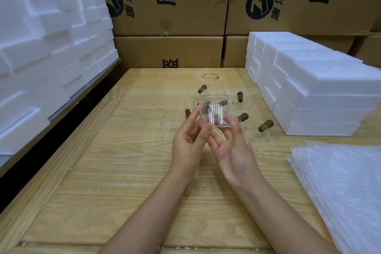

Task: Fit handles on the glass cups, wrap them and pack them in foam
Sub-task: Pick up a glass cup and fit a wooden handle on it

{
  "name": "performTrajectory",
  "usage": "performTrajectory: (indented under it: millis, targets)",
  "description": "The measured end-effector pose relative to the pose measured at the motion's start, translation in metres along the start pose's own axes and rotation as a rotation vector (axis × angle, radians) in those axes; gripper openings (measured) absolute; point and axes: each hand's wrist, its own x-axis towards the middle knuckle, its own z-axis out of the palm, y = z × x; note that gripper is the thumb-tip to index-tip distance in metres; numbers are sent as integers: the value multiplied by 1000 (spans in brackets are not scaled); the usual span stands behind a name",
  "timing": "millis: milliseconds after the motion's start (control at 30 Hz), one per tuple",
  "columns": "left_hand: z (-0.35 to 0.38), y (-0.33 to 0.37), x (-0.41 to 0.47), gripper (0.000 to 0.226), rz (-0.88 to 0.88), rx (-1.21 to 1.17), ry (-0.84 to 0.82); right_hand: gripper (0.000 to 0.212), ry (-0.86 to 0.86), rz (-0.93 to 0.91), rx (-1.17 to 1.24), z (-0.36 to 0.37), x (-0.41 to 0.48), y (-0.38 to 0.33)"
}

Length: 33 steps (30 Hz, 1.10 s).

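A clear glass cup (215,110) is held above the wooden table (127,171) between both hands. My left hand (188,144) pinches its left side with thumb and fingers. My right hand (233,148) holds its lower right edge with fingertips, palm turned up. Behind the cup stand several more glass cups with brown wooden handles, such as the handle (266,126) at the right and the handle (202,88) at the back. Whether the held cup carries a handle is hard to tell through the glass.
White foam blocks are stacked at the left (47,47) and at the right (309,93). A pile of bubble wrap sheets (342,187) lies at the right front. Cardboard boxes (171,6) form a wall behind the table.
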Motion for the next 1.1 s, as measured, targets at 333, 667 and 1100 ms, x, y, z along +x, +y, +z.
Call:
performTrajectory:
  millis: [333, 667, 1100]
  targets:
    - [-1, 0, -1, 47, 12, -17, 49, 54, 37, -155, -326, -2, 0, -4]
    - [7, 5, -5, 55, -9, -40, 48, 60, 15, -169, -224, 1, -3, -5]
    - [6, -1, -2, 48, -90, -18, 47, 44, -18, 47, 79, -3, 1, -1]
